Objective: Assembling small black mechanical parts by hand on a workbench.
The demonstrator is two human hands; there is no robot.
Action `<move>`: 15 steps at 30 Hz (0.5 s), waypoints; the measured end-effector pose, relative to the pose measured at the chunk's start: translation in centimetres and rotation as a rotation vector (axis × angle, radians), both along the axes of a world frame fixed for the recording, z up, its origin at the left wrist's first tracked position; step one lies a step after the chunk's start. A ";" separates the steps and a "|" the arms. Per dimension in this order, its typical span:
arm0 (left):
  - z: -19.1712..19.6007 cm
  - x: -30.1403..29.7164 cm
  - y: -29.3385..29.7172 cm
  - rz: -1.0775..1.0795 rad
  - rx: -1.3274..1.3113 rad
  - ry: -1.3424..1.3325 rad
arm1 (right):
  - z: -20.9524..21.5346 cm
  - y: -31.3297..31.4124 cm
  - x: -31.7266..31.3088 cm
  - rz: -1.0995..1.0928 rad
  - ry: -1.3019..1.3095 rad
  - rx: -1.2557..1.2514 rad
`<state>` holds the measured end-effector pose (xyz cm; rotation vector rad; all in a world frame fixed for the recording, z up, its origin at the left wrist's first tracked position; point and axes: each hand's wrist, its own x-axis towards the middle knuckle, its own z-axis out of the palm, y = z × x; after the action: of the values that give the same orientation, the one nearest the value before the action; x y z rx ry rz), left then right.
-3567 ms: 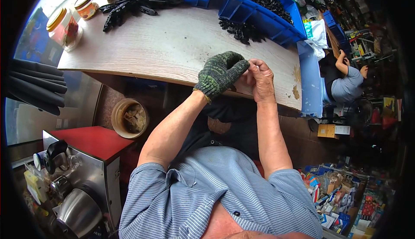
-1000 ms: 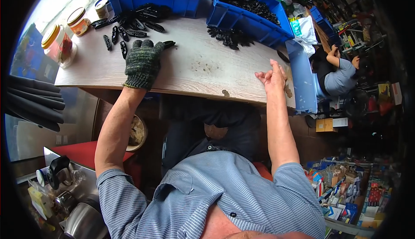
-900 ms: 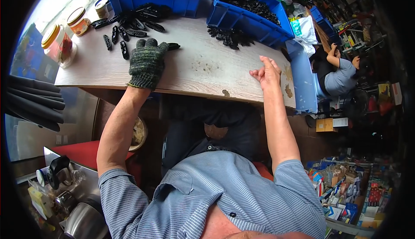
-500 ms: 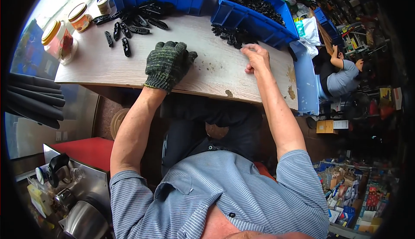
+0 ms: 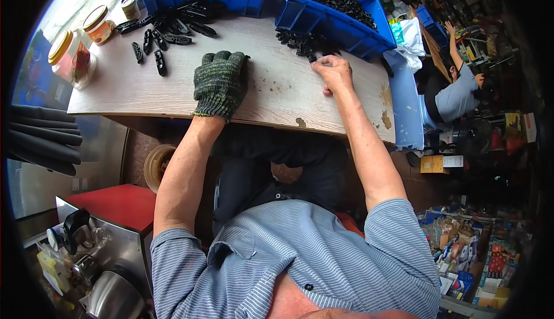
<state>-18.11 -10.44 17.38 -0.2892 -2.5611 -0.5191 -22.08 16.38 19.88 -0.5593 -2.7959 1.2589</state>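
Orange-labelled jar (image 5: 99, 29) well left of the right-hand blue bin (image 5: 334, 29)
Before it, right hand (image 5: 333, 74) bends to black parts (image 5: 299, 43); leftward, gloved left hand (image 5: 220, 83) curls; grips unclear.

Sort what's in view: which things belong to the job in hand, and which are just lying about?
Apparently in use:
small black parts, by the right hand
long black pieces
two blue bins
knitted glove on the left hand

Apparently just lying about:
lidded jars
floor bucket
white bag
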 end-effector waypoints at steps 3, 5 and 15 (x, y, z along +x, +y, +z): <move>0.1 -0.1 0.1 0.026 -0.019 -0.026 | -0.7 0.9 0.0 0.007 0.028 -0.020; -0.1 -0.3 0.0 0.028 -0.030 0.013 | -0.9 1.1 0.1 -0.004 0.039 -0.066; -0.5 0.0 -0.2 0.007 0.040 0.064 | -0.1 0.5 0.3 0.074 0.012 0.043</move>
<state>-18.15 -10.65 16.87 -0.2785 -2.4861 -0.5491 -21.82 16.85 19.79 -0.4489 -2.8511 1.2060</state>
